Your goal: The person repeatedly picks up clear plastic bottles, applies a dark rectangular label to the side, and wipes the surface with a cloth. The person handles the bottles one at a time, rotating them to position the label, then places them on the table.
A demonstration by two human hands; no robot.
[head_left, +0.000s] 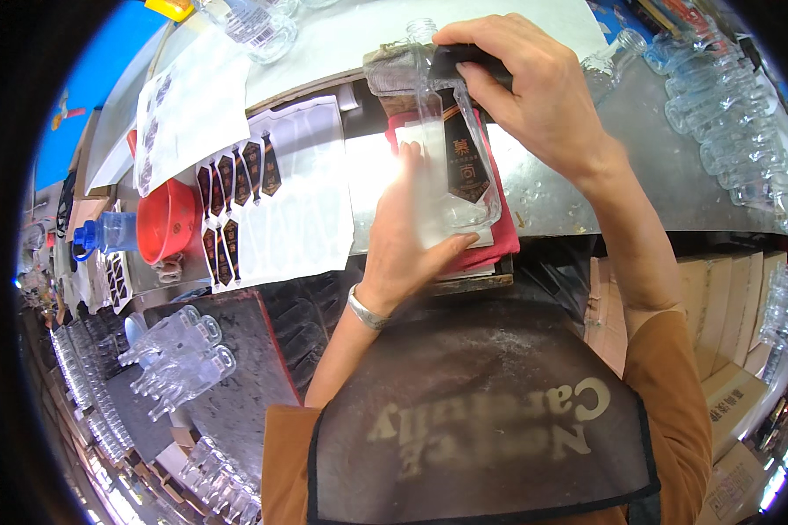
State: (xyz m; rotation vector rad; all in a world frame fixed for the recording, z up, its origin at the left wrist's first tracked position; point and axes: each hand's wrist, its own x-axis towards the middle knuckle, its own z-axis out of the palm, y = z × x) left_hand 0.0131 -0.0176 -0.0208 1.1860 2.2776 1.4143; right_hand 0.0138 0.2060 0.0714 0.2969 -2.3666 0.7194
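Observation:
A clear flat glass bottle (pixel 438 140) lies on a red cloth (pixel 497 234) on the metal table (pixel 587 188), neck pointing away from me. A dark label with gold marks (pixel 466 157) sits on its face. My left hand (pixel 407 236) grips the bottle's lower end, thumb at its base, a silver bracelet on the wrist. My right hand (pixel 534 83) is closed on a small dark pad pressed against the bottle's upper part near the label.
A white backing sheet (pixel 271 197) with several dark labels lies left of the bottle. A red bowl (pixel 168 220) and a blue-capped plastic bottle (pixel 105 234) stand further left. Empty glass bottles (pixel 727 114) crowd the right; more bottles (pixel 179 354) lie lower left. Cardboard boxes (pixel 718 306) sit under the table.

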